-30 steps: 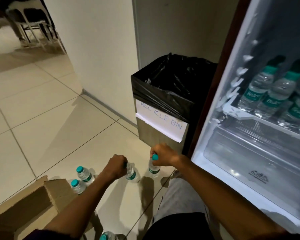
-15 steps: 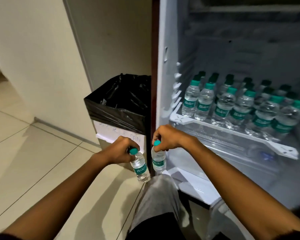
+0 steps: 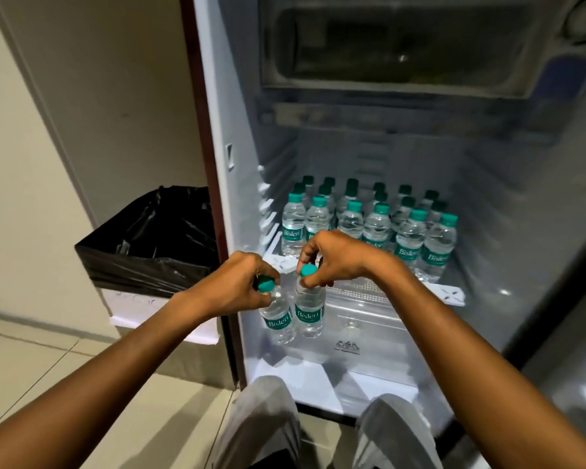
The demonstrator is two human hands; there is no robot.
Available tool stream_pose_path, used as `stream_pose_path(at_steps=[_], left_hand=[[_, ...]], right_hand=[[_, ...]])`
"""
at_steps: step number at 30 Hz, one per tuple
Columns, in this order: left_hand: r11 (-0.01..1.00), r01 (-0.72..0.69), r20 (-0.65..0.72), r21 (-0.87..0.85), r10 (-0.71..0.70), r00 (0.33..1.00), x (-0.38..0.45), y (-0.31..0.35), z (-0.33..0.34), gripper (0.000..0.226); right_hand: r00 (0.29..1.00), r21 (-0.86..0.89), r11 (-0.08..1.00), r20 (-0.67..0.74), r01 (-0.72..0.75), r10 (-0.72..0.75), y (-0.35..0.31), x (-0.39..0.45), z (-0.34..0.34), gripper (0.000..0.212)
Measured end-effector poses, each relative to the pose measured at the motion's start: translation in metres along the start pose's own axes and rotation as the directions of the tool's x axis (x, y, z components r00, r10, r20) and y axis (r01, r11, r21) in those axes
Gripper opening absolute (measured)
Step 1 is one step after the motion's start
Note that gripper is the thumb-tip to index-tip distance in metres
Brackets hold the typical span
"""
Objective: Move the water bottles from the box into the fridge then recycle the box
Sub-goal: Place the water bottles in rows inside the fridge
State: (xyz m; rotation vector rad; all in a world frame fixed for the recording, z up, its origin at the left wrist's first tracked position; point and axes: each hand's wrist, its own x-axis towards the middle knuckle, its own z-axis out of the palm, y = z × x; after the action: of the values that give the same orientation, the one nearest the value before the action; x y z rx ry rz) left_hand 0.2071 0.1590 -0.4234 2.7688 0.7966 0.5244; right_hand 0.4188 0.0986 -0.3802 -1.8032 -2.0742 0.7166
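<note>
My left hand (image 3: 232,287) grips a small clear water bottle (image 3: 278,316) with a teal cap by its neck. My right hand (image 3: 335,257) pinches the cap of a second water bottle (image 3: 309,313) of the same kind. Both bottles hang side by side at the open fridge's (image 3: 369,157) front, just below the shelf (image 3: 450,294). Several like bottles (image 3: 376,225) stand in rows on that shelf. The cardboard box is out of view.
A bin lined with a black bag (image 3: 156,242) and bearing a white paper label stands left of the fridge, against the wall. A clear drawer (image 3: 359,319) sits under the shelf. My grey-trousered knees (image 3: 261,418) are at the fridge's foot. Tiled floor lies at left.
Both hands lifted their bottles off the floor and carried them right and up to the fridge's front. My view swung from the floor and box to the fridge interior.
</note>
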Motion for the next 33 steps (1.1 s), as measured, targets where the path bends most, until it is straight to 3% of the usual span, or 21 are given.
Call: stream_pose_path(at_steps=[4,9,13,18,24,30,33], left_hand=[[0.999,-0.050,-0.077,0.012,0.051,0.996,0.024,0.018,-0.017,0.029],[0.987,-0.126,-0.207,0.096,0.144,0.968,0.049,0.035,-0.049,0.032],[0.975,-0.174,-0.363,0.137,0.213,0.907,0.064,0.043,-0.066,0.032],[0.967,-0.208,-0.506,0.149,0.255,0.824,0.084,0.041,-0.067,0.030],[0.972,-0.183,-0.593,0.145,0.234,0.770,0.115,0.033,-0.048,0.027],[0.988,-0.125,-0.626,0.094,0.156,0.764,0.151,0.017,-0.034,0.023],[0.996,-0.072,-0.614,0.047,0.086,0.785,0.171,0.013,-0.030,0.022]], right_hand=[[0.995,0.001,1.000,-0.098,-0.006,0.006,0.004,-0.022,-0.029,0.018],[0.943,-0.036,0.999,-0.330,0.018,-0.029,0.000,-0.049,-0.070,0.024],[0.803,-0.118,0.992,-0.586,0.049,-0.109,0.004,-0.061,-0.091,0.026],[0.609,-0.229,0.972,-0.763,0.061,-0.218,0.015,-0.054,-0.088,0.027],[0.456,-0.206,0.975,-0.863,0.081,-0.220,0.037,-0.024,-0.067,0.030],[0.408,-0.168,0.984,-0.896,0.051,-0.174,0.054,0.013,-0.062,0.030],[0.437,-0.137,0.990,-0.892,-0.013,-0.118,0.060,0.032,-0.069,0.032]])
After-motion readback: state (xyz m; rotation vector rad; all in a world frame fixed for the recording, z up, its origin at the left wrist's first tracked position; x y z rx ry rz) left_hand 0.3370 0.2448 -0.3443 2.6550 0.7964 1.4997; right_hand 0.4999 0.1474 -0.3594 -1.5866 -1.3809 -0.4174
